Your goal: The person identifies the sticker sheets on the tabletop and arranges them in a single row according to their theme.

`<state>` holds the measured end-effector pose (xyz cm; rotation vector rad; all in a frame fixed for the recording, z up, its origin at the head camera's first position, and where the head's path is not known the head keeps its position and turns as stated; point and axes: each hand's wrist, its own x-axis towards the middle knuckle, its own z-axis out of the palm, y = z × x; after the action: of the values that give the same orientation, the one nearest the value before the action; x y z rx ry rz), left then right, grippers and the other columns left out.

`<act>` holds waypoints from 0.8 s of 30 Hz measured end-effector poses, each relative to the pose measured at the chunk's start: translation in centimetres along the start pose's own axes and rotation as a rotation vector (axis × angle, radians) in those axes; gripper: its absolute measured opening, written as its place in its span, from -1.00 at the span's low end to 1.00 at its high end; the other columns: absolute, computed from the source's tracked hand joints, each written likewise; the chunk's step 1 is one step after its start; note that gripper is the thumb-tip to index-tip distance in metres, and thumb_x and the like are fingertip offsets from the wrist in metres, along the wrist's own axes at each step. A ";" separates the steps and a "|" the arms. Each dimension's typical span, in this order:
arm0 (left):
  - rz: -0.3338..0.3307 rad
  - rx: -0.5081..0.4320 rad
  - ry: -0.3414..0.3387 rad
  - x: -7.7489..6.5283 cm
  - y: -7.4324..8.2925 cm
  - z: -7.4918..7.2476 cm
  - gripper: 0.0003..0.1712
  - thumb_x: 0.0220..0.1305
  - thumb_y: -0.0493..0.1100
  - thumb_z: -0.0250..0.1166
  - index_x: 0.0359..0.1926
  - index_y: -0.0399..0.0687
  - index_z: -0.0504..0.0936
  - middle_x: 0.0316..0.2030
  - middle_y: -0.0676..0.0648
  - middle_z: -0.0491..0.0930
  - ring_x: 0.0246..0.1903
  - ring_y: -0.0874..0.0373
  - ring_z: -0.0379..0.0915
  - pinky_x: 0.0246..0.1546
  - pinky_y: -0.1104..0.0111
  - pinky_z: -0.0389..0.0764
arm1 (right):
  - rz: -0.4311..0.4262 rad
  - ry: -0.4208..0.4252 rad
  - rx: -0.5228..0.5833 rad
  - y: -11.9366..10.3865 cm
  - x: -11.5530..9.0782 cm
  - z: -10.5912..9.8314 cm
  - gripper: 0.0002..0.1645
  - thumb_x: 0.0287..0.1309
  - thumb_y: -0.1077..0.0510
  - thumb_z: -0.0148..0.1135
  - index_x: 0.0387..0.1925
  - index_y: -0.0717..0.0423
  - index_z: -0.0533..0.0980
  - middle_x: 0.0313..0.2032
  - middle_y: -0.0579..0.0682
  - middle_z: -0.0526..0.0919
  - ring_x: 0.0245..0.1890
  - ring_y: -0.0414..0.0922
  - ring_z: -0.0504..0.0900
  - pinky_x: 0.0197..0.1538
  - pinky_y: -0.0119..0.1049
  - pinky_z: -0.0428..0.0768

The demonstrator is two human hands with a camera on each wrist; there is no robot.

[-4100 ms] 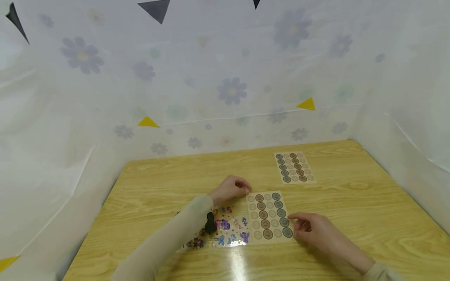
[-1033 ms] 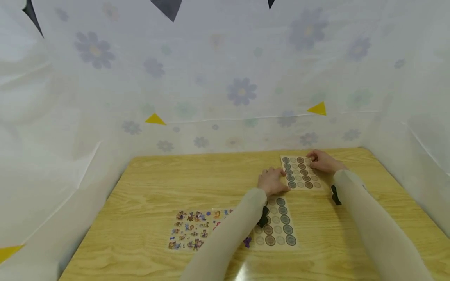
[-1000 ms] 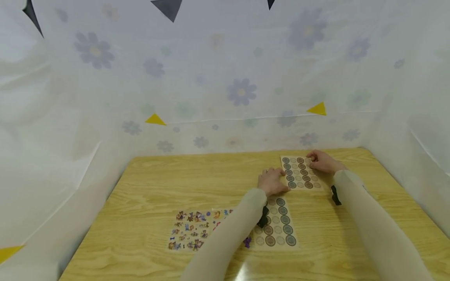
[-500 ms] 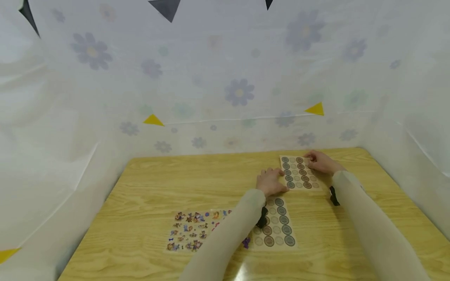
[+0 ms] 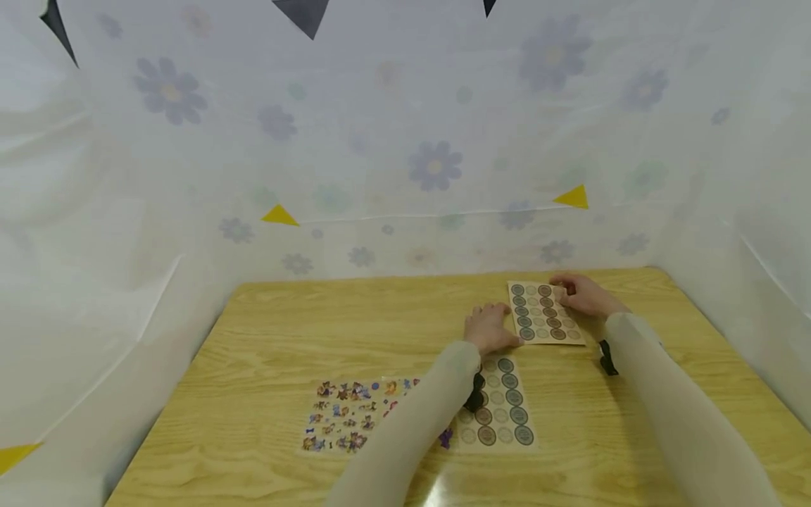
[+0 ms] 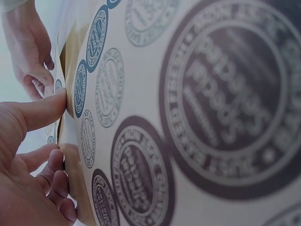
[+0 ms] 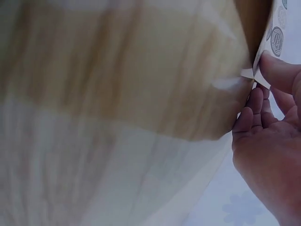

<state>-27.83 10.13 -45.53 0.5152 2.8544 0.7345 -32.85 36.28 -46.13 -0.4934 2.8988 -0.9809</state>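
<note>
A pale sheet of round labels (image 5: 536, 312) lies at the far right of the table, its right side a little raised. My right hand (image 5: 586, 294) pinches that sheet at its right edge; in the right wrist view, the thumb (image 7: 280, 73) presses its face from one side. Along the left edge rests my left hand (image 5: 489, 329), thumb at the near corner and fingers spread higher up. A second label sheet (image 5: 507, 412) with brown, blue and pale circles lies nearer, partly under my left forearm, and fills much of the left wrist view.
Left of the near label sheet lies a clear sheet of cartoon stickers (image 5: 351, 415), partly hidden by my left sleeve (image 5: 405, 429). The wood-grain table (image 5: 247, 366) ends at a white flowered curtain (image 5: 355, 169) behind and at both sides.
Both hands have gone from the near label sheet to the far one since the oldest frame. In the last half second, the far sheet's right side has risen slightly with my right hand.
</note>
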 end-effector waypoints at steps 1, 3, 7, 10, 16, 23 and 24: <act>0.003 -0.001 0.000 0.0 0.0 0.0 -0.26 0.10 0.21 0.46 0.30 0.21 0.48 0.17 0.11 0.47 0.13 0.11 0.31 0.15 0.21 0.32 | -0.004 -0.007 0.000 0.0 0.0 0.0 -0.54 0.33 0.37 0.07 0.22 0.49 0.33 -0.01 0.39 0.48 -0.16 0.15 0.47 -0.11 0.03 0.43; 0.004 -0.014 0.002 -0.1 -0.1 0.0 -0.26 0.10 0.19 0.47 0.30 0.21 0.49 0.17 0.10 0.47 0.13 0.10 0.31 0.16 0.21 0.31 | -0.007 -0.019 0.020 0.0 0.1 0.1 -0.58 0.34 0.38 0.06 0.19 0.49 0.37 -0.06 0.35 0.52 -0.19 0.10 0.49 -0.12 -0.01 0.44; 0.004 -0.048 0.002 -0.1 -0.1 0.2 -0.28 0.11 0.16 0.47 0.29 0.20 0.49 0.18 0.09 0.46 0.15 0.08 0.29 0.16 0.20 0.29 | 0.008 -0.031 0.037 0.1 0.0 0.1 -0.64 0.35 0.36 0.08 0.11 0.50 0.37 -0.16 0.26 0.52 -0.24 0.04 0.47 -0.17 -0.06 0.44; 0.004 -0.058 0.006 0.0 0.0 0.4 -0.27 0.09 0.15 0.49 0.29 0.20 0.50 0.17 0.09 0.47 0.14 0.08 0.29 0.15 0.22 0.29 | 0.023 0.006 0.041 0.1 -0.4 0.0 -0.66 0.34 0.33 0.12 0.06 0.47 0.34 -0.18 0.25 0.49 -0.25 0.03 0.43 -0.18 -0.06 0.41; -0.009 -0.060 0.003 0.3 0.3 0.9 -0.26 0.07 0.16 0.50 0.29 0.24 0.50 0.15 0.12 0.47 0.10 0.12 0.30 0.12 0.27 0.28 | 0.121 0.119 0.120 0.3 -1.6 -0.4 -0.58 0.41 0.16 0.11 0.11 0.40 0.34 -0.09 0.40 0.51 -0.18 0.18 0.51 -0.15 -0.04 0.48; -0.017 -0.086 0.005 0.2 0.7 0.7 -0.26 0.06 0.13 0.51 0.28 0.23 0.51 0.11 0.10 0.48 0.05 0.12 0.30 0.08 0.28 0.28 | 0.188 0.259 0.238 -0.1 -2.3 -0.6 -0.53 0.35 0.05 0.22 0.05 0.37 0.48 -0.05 0.34 0.60 -0.15 0.01 0.62 -0.21 -0.24 0.61; -0.019 -0.090 0.010 0.2 0.8 0.7 -0.26 0.05 0.13 0.52 0.28 0.22 0.51 0.10 0.09 0.49 0.04 0.12 0.30 0.07 0.29 0.29 | 0.183 0.274 0.269 -0.2 -2.4 -0.7 -0.53 0.33 0.06 0.25 0.03 0.39 0.49 -0.09 0.29 0.64 -0.20 -0.06 0.64 -0.23 -0.28 0.62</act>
<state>-27.67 11.17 -45.75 0.4731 2.8151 0.8602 -30.64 37.30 -45.64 -0.0814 2.8988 -1.4793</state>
